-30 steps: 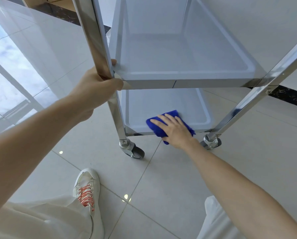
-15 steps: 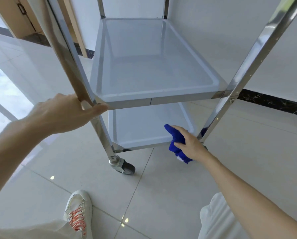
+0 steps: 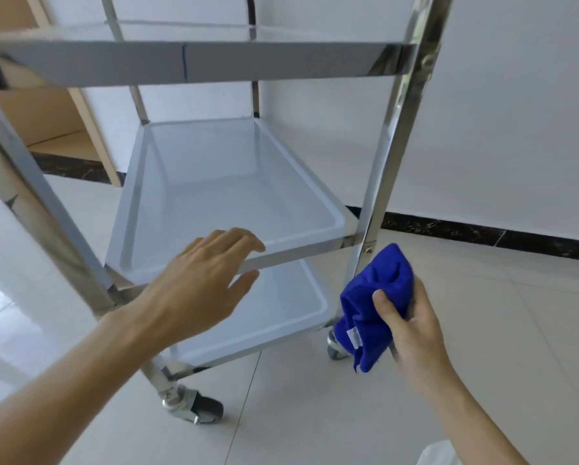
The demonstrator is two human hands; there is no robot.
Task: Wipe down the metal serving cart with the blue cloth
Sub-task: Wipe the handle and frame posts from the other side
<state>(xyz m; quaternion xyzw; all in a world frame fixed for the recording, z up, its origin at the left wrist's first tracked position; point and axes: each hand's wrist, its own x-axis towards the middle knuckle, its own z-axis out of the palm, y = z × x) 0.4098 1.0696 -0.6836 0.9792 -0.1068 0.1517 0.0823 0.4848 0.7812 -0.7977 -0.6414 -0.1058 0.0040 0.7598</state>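
Right hand (image 3: 412,325) has lifted blue cloth (image 3: 372,307) off bottom shelf; now bunched in its grip, beside cart (image 3: 395,129) front-right post. Left hand (image 3: 201,280) released post, fingers spread at middle shelf (image 3: 301,251) front edge.

Open gap between middle tray (image 3: 301,253) and top tray (image 3: 187,65); corner post (image 3: 395,135) bounds it rightward.

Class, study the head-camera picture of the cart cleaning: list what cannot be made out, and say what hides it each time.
1. Top shelf surface: head view sees only its front edge, from below.
2. Bottom shelf, left part: hidden by the left hand.
3. Right front caster: mostly behind the blue cloth bunched in the right hand.
4. Left post: blurred.
5. Cloth's label: too small to read.
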